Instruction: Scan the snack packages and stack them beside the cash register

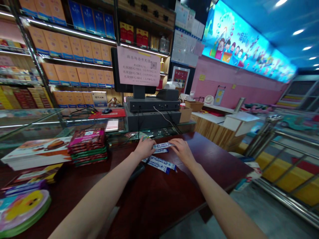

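Two big things first: shelves (74,49) of orange boxes fill the back wall, and a dark red table (154,199) runs below them. A black register (152,109) sits past the table's far edge, with a pink sign (139,65) covering its screen. A flat white box (35,152) lies on the table's left side. A round bright tin (22,209) is at the near-left corner. A stack (87,146) of brown and pink packets stands just right of the box. Both arms reach to mid-table near the far edge. The left hand (144,147) and right hand (183,151) each pinch one end of a blue-white strip (163,145), which runs level between them; can't tell if it is lifted or resting on the table. More loose strips (161,163) lie on the table just nearer than the hands, between the wrists. A black object (136,172) lies beside the left forearm, partly hidden, kind unclear.
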`<action>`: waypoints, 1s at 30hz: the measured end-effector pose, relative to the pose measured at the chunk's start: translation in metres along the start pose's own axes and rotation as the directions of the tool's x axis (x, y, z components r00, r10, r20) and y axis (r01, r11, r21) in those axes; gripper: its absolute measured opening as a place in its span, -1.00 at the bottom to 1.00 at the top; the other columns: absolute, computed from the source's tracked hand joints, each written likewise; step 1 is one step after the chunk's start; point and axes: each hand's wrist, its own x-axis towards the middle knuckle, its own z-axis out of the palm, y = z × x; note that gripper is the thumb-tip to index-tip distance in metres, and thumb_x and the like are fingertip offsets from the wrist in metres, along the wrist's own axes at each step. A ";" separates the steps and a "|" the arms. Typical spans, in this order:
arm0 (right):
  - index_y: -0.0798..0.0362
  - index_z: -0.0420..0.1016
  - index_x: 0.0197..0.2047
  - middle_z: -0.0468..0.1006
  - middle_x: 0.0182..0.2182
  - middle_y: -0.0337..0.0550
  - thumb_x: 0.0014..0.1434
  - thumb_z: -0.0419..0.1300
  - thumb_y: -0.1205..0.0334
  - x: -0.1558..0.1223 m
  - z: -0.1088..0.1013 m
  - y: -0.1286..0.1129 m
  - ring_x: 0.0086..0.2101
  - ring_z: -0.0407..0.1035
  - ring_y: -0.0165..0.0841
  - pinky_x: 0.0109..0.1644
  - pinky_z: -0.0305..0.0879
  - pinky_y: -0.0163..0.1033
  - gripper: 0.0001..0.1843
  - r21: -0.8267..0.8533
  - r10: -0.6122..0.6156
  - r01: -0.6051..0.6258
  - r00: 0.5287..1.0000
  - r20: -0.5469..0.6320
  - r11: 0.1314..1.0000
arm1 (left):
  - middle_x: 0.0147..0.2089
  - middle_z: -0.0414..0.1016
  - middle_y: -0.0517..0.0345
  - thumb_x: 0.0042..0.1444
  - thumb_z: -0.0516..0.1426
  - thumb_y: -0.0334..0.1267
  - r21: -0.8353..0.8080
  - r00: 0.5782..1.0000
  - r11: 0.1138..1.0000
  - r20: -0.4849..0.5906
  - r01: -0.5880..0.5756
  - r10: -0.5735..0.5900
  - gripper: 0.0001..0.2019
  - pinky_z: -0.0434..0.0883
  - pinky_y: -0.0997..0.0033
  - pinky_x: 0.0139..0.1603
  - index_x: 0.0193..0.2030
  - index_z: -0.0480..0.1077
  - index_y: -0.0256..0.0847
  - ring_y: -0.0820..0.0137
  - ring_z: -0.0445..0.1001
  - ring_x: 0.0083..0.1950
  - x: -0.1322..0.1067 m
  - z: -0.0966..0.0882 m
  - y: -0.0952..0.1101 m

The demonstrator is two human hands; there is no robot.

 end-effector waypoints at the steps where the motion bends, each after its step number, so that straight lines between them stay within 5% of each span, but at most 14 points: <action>1: -0.04 0.53 0.07 0.59 0.00 -0.04 0.36 0.14 0.29 0.001 -0.001 -0.001 0.03 0.41 -0.15 0.03 0.27 -0.05 -0.74 0.002 -0.009 0.009 1.000 -0.023 1.000 | 0.02 0.57 0.04 0.19 0.12 -0.25 -0.011 1.000 1.000 -0.020 -0.005 0.005 -0.75 0.01 -0.20 0.42 -0.01 0.48 -0.11 0.16 0.47 0.16 -0.001 -0.003 -0.001; 17: -0.02 0.53 0.06 0.60 -0.03 -0.04 0.35 0.15 0.29 0.032 0.028 -0.066 0.02 0.43 -0.16 0.03 0.30 -0.06 -0.75 0.144 -0.050 0.067 0.992 -0.115 0.987 | 0.08 0.54 0.03 0.17 0.14 -0.31 -0.133 0.962 0.991 -0.271 0.010 -0.046 -0.65 0.44 0.19 0.15 0.11 0.43 -0.13 0.22 0.54 0.09 -0.068 -0.050 -0.054; 30: -0.05 0.51 0.07 0.60 -0.02 -0.09 0.34 0.18 0.31 0.052 0.067 -0.119 0.02 0.44 -0.18 0.04 0.29 -0.08 -0.74 0.262 -0.109 0.141 0.985 -0.134 0.955 | 0.04 0.52 0.07 0.19 0.14 -0.30 -0.322 0.885 0.947 -0.439 0.009 -0.158 -0.65 0.47 0.18 0.14 0.13 0.39 -0.14 0.27 0.52 0.07 -0.133 -0.065 -0.092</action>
